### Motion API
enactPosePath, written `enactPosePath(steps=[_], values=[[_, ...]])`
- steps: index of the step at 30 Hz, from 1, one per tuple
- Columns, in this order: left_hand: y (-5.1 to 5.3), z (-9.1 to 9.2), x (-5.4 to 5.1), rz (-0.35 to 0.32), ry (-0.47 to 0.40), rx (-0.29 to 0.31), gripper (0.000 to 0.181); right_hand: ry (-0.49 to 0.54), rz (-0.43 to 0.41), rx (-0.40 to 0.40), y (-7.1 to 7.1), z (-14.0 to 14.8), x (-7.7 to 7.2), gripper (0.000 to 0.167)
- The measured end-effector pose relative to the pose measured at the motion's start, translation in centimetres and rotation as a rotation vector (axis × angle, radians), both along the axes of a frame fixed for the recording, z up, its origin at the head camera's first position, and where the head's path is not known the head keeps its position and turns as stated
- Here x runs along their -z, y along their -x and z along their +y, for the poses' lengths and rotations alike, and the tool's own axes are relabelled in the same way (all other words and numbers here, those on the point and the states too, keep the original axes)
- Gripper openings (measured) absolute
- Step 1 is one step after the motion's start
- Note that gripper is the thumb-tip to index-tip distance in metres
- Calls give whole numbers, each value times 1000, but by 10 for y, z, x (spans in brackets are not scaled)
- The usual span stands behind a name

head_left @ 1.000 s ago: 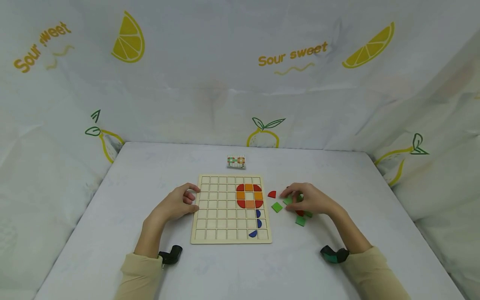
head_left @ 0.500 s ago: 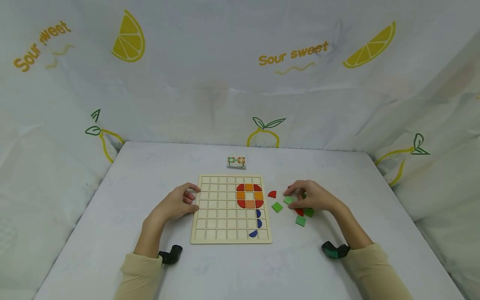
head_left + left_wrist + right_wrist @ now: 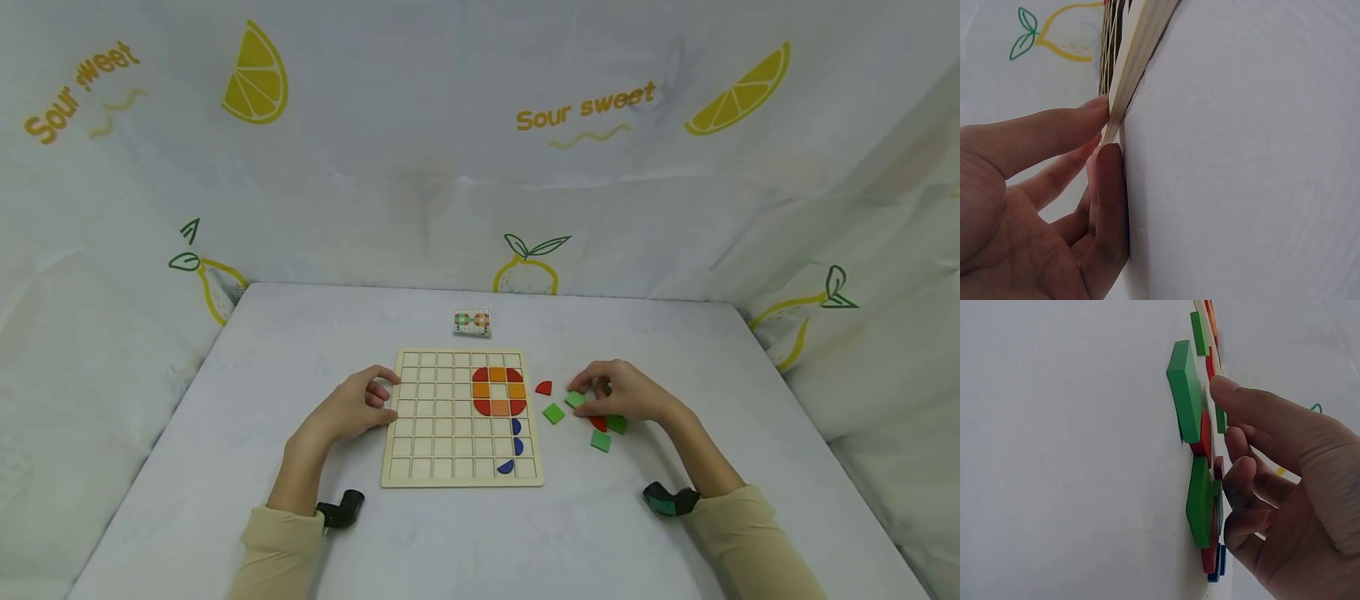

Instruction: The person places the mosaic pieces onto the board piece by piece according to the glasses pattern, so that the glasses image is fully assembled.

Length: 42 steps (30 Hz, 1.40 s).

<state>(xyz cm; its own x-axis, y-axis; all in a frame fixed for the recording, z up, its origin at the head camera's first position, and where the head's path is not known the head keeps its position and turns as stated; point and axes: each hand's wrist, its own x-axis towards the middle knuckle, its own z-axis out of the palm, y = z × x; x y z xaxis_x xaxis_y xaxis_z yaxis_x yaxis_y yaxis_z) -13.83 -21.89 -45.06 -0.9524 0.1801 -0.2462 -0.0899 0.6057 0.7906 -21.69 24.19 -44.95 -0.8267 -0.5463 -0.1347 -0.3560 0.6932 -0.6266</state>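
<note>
My left hand (image 3: 352, 407) rests its thumb and index fingertips against the left edge of the wooden grid board (image 3: 433, 482), spaced apart along it. In the left wrist view, the thumb (image 3: 1054, 128) touches the board's rim. To the right of the board, my right hand (image 3: 622, 392) pinches a green square tile (image 3: 575, 399) between thumb and index finger, low over the tabletop. Its other fingers are curled in. Beneath and beside this hand lie green tiles (image 3: 1185, 394) and red pieces (image 3: 1205, 434), partly hidden. Blue pieces (image 3: 1214, 575) show behind them in the right wrist view.
On the board, red and orange pieces form a ring (image 3: 480, 390), with blue half-rounds (image 3: 518, 447) below it. A small pattern card (image 3: 472, 322) lies behind the board. A loose green tile (image 3: 553, 413) and a red quarter-round (image 3: 543, 388) lie between board and right hand.
My right hand has shifted slightly to the right, and its thumb and index finger have closed in around the green square tile. The left hand stays at the board's edge.
</note>
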Motion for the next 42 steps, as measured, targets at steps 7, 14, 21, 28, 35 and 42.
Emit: enactPosePath(steps=[7, 14, 21, 28, 35, 42], values=[[-1, 1, -1, -4, -3, -2, 53, 54, 61, -3, -4, -13, -4, 31], [-1, 1, -2, -3, -10, -1, 53, 102, 72, -44, -5, -40, -10, 33], [0, 1, 0, -7, -10, -7, 52, 120, 28, -154, 0, -73, -14, 36], [-1, 1, -2, -6, -11, -3, 53, 126, 19, -253, 7, -109, -17, 34], [-1, 1, -2, -8, -12, -9, 52, 98, 27, -313, 17, -139, -12, 30], [-1, 1, -2, -8, -13, -12, 53, 22, 65, -366, 21, -161, -11, 30]])
